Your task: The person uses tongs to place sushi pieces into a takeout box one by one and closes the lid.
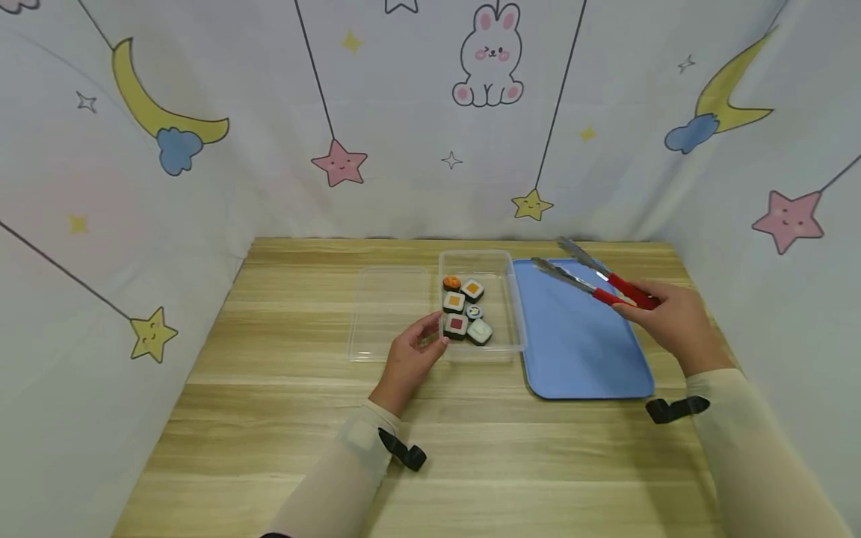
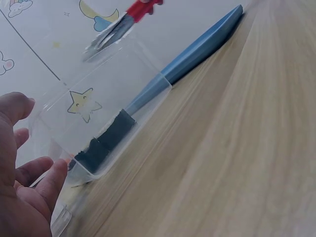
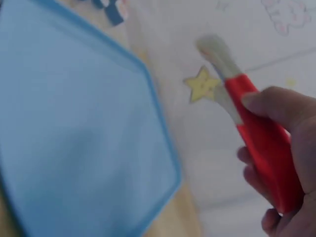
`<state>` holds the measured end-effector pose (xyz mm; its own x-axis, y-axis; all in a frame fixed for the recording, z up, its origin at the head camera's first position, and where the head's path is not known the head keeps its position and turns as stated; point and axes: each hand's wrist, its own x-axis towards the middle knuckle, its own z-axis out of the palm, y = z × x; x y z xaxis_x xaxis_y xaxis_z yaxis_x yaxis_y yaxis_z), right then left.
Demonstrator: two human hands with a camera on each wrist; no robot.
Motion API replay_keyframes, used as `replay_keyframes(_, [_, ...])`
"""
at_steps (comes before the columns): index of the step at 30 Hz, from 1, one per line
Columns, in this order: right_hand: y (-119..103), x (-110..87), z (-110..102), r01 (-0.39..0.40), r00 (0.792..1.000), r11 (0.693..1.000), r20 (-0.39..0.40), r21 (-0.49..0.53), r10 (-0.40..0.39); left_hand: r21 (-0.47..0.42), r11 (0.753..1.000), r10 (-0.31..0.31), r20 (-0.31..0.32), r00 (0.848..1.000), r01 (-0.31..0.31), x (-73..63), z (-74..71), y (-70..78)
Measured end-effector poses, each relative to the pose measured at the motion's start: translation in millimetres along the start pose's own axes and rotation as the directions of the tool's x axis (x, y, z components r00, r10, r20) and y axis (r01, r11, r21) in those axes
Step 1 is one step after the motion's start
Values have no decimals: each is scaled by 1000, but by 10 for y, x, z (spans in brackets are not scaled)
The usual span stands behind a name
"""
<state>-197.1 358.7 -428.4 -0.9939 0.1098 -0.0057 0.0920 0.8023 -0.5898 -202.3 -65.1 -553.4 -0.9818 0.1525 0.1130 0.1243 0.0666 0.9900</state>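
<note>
A clear plastic container [image 1: 501, 299] holds several sushi pieces [image 1: 455, 324], gathered toward its left side. My left hand [image 1: 412, 357] touches the container's near left side, thumb and fingers spread along the wall; from the left wrist, dark wrapped sushi [image 2: 106, 143] shows through the plastic. Over the blue tray [image 1: 581, 344], my right hand [image 1: 676, 321] grips red-handled metal tongs [image 1: 622, 293]. The tongs' arms stand apart, their tips pointing to the far left with nothing between them. In the right wrist view, the thumb lies on the red handle [image 3: 264, 148].
Left of the container lies a clear flat lid [image 1: 386, 310] on the wooden table [image 1: 269, 418]. The container's right side sits against the tray's left edge. A white curtain [image 1: 417, 112] printed with stars and moons surrounds the table at the back and sides.
</note>
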Motion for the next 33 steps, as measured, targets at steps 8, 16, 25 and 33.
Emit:
replay_keyframes(8, [691,-244,254,-215,947,970,-220,116,236,-21,1000,23,-7,1000,-23,0,-1,-25])
replay_keyframes(16, [1001,-381,428,-299,899,944,-289,140,328,-27,1000,12,-6,1000,-12,7,10,-38])
replay_keyframes(25, [1083,-431,526,-300,896,950,-316,90,313,-38,999,21,-4,1000,-21,13,10,-41])
replay_keyframes(33, [1132,-419,614,-265,894,963,-362,50,264,-32,999,5,-3,1000,-6,10,13,-22])
